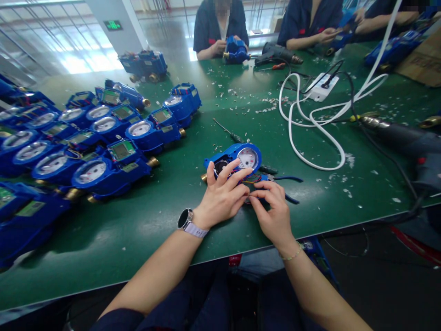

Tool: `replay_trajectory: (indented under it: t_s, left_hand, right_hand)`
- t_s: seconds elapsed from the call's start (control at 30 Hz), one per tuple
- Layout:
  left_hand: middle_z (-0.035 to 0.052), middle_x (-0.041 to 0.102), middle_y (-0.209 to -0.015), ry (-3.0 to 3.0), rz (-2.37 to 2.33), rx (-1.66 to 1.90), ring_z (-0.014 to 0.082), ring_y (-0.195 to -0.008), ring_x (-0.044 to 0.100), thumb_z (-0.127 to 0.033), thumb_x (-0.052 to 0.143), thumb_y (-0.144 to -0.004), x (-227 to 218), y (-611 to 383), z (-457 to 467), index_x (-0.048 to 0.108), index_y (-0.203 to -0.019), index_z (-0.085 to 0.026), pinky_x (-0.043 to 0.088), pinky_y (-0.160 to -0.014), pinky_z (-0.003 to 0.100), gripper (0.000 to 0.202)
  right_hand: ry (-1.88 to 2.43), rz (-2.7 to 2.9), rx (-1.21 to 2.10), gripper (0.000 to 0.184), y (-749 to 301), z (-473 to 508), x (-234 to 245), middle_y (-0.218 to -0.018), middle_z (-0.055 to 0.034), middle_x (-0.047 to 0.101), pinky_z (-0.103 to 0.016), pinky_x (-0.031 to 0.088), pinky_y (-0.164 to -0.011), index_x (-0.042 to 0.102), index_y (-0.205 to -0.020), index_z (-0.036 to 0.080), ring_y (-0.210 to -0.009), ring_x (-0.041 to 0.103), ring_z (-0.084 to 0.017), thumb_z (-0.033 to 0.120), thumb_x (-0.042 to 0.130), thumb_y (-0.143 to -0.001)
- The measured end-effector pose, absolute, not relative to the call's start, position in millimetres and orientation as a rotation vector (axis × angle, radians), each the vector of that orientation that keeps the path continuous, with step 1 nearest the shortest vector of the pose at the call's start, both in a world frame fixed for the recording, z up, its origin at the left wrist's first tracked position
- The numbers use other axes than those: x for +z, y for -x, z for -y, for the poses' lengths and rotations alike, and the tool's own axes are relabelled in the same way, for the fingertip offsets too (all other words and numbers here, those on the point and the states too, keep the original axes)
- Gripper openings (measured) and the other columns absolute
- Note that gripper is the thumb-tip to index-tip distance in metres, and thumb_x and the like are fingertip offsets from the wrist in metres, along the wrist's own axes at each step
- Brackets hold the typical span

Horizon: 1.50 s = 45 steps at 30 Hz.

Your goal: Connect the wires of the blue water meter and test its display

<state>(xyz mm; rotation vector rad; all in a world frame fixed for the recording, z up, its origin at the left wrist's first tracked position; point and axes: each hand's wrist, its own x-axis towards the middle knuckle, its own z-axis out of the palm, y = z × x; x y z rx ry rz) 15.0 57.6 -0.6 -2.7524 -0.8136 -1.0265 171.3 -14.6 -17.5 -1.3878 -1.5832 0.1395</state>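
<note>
Blue water meter [241, 158], housing open, on green bench [206, 105] near its front edge: left hand [220, 197] spread upon it, right hand [272, 211] pinching its wires [254, 179]; wiring step, seemingly, calling for steady fingertips.

worktop [165, 216] left edge: blue meters [86, 142] packed in rows, no passage there. green strip between rows and opened meter [241, 158] bare, open down to near edge. near edge centre taken by opened meter, loose wires [254, 180], pliers [285, 186] just right of it. screwdriver [227, 131] lies just behind. right of centre: white cable [310, 124] loops across worktop. right edge: dark heat gun [406, 138], black cord [379, 151] trailing to near edge. near right corner bare but for scraps.
</note>
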Motion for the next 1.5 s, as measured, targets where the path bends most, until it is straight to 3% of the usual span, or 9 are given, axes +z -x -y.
replay_trajectory:
  t_s: [0.33, 0.53, 0.77, 0.97, 1.5]
  left_hand:
    - [0.003, 0.061, -0.134, 2.779, 0.788, -0.937, 0.0256, -0.14, 0.04, -0.024, 0.055, -0.09, -1.4, -16.5, -55.2, 0.064, -0.09, -0.025, -0.014, -0.121, 0.054, 0.009]
    - [0.003, 0.063, -0.132, 2.819, 0.86, -1.007, 0.0259, -0.14, 0.039, -0.023, 0.052, -0.091, 0.5, -11.9, -56.8, 0.064, -0.089, -0.024, -0.007, -0.122, 0.056, 0.012]
    - [0.0012, 0.059, -0.138, 2.813, 0.878, -1.023, 0.0285, -0.142, 0.036, -0.027, 0.059, -0.089, -1.0, -12.8, -57.4, 0.069, -0.094, -0.029, -0.006, -0.121, 0.06, 0.011]
    - [0.0009, 0.059, -0.137, 2.846, 0.917, -1.007, 0.0294, -0.143, 0.034, -0.027, 0.06, -0.088, 0.0, -14.7, -55.8, 0.068, -0.086, -0.026, -0.004, -0.121, 0.06, 0.008]
    - [-0.0014, 0.062, -0.133, 2.94, 1.041, -1.031, 0.0314, -0.144, 0.031, -0.024, 0.062, -0.087, 6.0, -13.9, -55.3, 0.072, -0.084, -0.026, 0.002, -0.12, 0.063, 0.01]
  right_hand:
    - [1.373, 1.574, 0.167, 0.009, -170.7, 14.3, -20.1, -0.106, -0.0072, 0.06, -0.048, 0.042, -0.096, 0.062, -0.087, 0.022, -0.109, 0.052, -0.026, 0.017, 0.057, -0.092]
    - [1.374, 1.56, 0.171, 0.01, -173.6, 14.0, -21.2, -0.103, -0.0063, 0.061, -0.048, 0.043, -0.095, 0.062, -0.086, 0.022, -0.107, 0.053, -0.025, 0.017, 0.057, -0.092]
    - [1.386, 1.544, 0.184, 0.009, -172.7, 14.2, -20.6, -0.104, -0.007, 0.062, -0.049, 0.043, -0.095, 0.061, -0.085, 0.022, -0.108, 0.053, -0.026, 0.019, 0.056, -0.092]
    - [1.371, 1.561, 0.177, 0.008, -172.3, 14.2, -21.1, -0.105, -0.0065, 0.061, -0.048, 0.042, -0.096, 0.061, -0.086, 0.022, -0.109, 0.052, -0.025, 0.017, 0.058, -0.092]
    - [1.361, 1.58, 0.143, 0.008, -171.2, 11.4, -19.9, -0.102, -0.0065, 0.061, -0.047, 0.043, -0.095, 0.061, -0.086, 0.021, -0.107, 0.053, -0.025, 0.015, 0.059, -0.091]
